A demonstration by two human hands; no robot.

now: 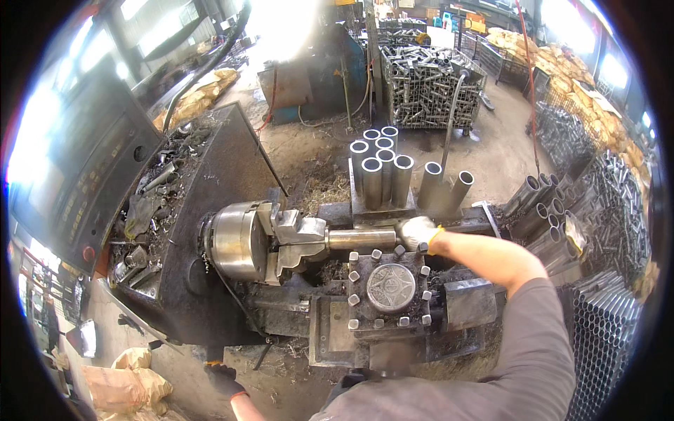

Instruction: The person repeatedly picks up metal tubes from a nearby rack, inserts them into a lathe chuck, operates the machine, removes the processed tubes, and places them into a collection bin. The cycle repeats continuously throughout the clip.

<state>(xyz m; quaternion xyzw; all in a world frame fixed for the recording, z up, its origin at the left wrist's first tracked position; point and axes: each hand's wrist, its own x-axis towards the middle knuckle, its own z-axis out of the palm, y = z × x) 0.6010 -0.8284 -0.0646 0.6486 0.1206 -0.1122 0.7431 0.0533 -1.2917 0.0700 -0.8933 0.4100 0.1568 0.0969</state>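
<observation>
A bare steel tube [361, 238] lies level, its left end between the stepped jaws of the lathe chuck [242, 240]. My right hand [419, 234], in a white glove with a yellow cuff, is closed round the tube's right end. Just in front of that hand stands the square tool post [390, 289], with bolts round its top and a round, star-marked cap. At the lower left, my left hand [226, 381] wears a dark glove and seems curled at a dark part by the machine's front. What it grips is hard to see.
Several upright steel tubes [386, 168] stand behind the tool post, and more [544, 210] lean at the right. Loose parts and shavings cover the headstock [203, 175]. A wire cage of metal pieces [432, 91] stands farther back. Stacked tubes [607, 330] fill the right side.
</observation>
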